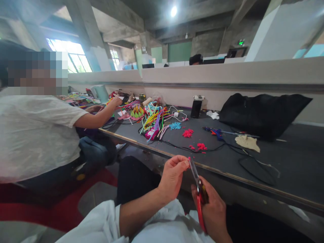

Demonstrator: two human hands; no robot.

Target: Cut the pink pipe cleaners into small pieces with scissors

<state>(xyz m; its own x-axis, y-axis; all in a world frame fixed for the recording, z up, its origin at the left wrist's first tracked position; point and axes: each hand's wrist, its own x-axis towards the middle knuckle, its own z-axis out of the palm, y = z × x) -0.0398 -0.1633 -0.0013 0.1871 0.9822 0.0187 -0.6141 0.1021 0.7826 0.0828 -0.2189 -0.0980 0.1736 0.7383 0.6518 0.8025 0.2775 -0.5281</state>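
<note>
My right hand (214,211) grips red-handled scissors (198,189), blades pointing up toward my left hand. My left hand (173,177) pinches a tiny pink piece (188,158) at its fingertips, right at the blade tips. Both hands hover above my lap, just before the near edge of the dark table (291,158). Small red scraps (201,146) and another red cluster (187,133) lie on the table just beyond my hands.
A pile of coloured strips (153,118), blue scraps (175,126), a blue glue gun (215,132) with black cables, a beige cloth (248,142), a black bag (263,113) and a phone (196,108) sit on the table. A person in a white shirt (32,135) works at left.
</note>
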